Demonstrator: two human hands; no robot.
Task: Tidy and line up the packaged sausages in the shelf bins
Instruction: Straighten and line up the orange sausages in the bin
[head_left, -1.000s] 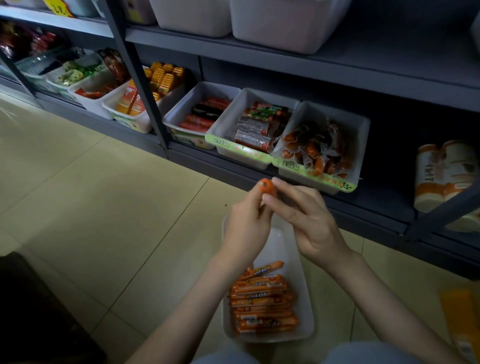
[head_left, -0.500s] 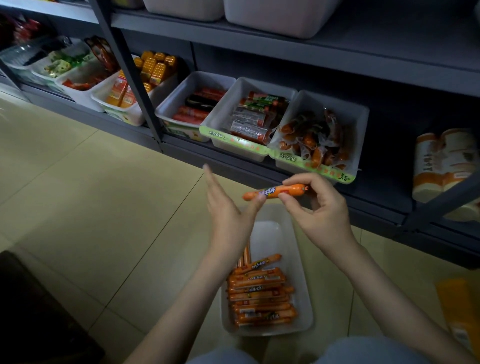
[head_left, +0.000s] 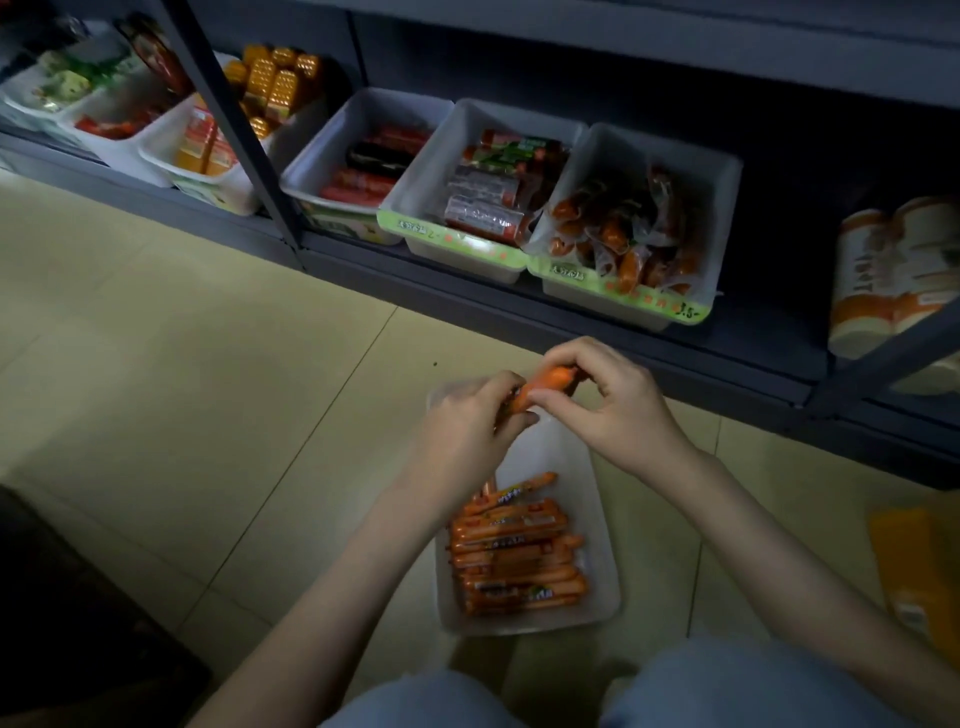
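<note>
Dark metal shelf (head_left: 467, 299) runs across the top over tiled floor (head_left: 182, 364), with a row of white shelf bins (head_left: 426, 166) side by side on it holding red, silver and orange packaged sausages. White tray (head_left: 602, 545) sits on the floor in front of the shelf, its near half filled with orange sausage sticks (head_left: 514, 551) stacked roughly parallel, one askew on top. Above the tray's far end, left hand (head_left: 462, 431) and right hand (head_left: 618, 410) both pinch a single orange sausage (head_left: 545, 382), fingers curled at its ends, sausage tilted.

Pale tiled floor (head_left: 166, 374), orange-white tubs (head_left: 893, 275), yellow packet (head_left: 919, 566), corn packs (head_left: 275, 83)
</note>
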